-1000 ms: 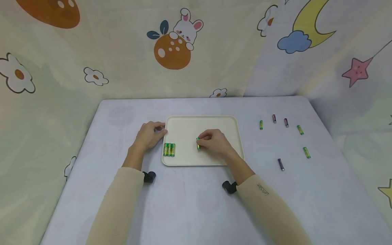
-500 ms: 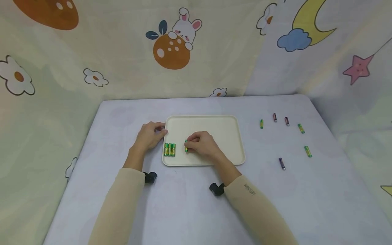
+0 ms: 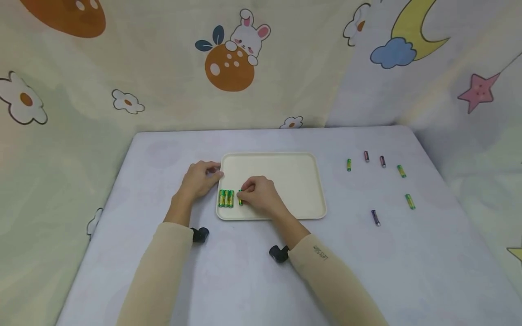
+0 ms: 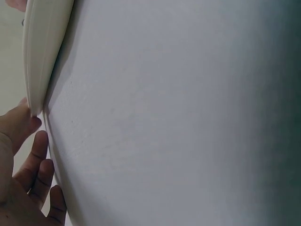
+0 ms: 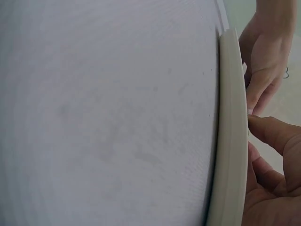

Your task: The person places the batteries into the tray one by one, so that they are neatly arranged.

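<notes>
Battery [image 3: 240, 198] at nine o'clock of right hand [image 3: 262, 195], pinched between thumb and fingers; left hand [image 3: 199, 179] loosely bent, thumb touching tray [image 3: 295, 179].

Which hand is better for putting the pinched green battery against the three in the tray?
Probably the right hand: it pinches the green battery, just right of the three green batteries in the tray. The left hand touches the tray's left edge, and no battery shows in it.
</notes>
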Demonstrator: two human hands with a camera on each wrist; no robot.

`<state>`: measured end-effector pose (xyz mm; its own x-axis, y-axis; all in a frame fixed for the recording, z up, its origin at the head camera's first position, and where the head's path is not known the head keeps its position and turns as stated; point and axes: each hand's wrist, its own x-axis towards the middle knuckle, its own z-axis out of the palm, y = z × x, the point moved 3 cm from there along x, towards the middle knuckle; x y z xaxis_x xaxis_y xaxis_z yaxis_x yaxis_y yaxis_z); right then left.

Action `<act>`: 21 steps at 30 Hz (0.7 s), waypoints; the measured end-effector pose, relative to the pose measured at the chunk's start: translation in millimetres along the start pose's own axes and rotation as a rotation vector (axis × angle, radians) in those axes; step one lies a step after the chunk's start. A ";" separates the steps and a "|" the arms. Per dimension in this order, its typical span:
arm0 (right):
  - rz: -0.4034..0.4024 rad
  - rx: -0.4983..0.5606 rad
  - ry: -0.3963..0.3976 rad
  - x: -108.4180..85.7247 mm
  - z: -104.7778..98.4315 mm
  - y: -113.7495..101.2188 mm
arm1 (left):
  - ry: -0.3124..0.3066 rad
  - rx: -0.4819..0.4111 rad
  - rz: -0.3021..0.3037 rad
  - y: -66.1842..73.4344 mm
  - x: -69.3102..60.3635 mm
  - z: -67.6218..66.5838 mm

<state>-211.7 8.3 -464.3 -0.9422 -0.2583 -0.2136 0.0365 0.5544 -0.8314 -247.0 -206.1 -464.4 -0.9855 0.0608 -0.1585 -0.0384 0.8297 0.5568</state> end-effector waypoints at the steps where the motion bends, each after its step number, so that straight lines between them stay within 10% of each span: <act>1: 0.001 -0.006 0.001 -0.5 0.0 -0.3 | 0.002 -0.001 0.002 0.0 0.0 0.3; 21: 0.031 -0.052 -0.044 -7.3 -18.6 5.6 | 0.014 0.012 -0.010 0.9 1.3 3.5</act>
<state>-210.8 27.9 -457.8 -0.9253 -0.2742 -0.2618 0.0468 0.6026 -0.7966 -247.8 -203.3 -467.0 -0.9873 0.0451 -0.1525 -0.0460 0.8370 0.5452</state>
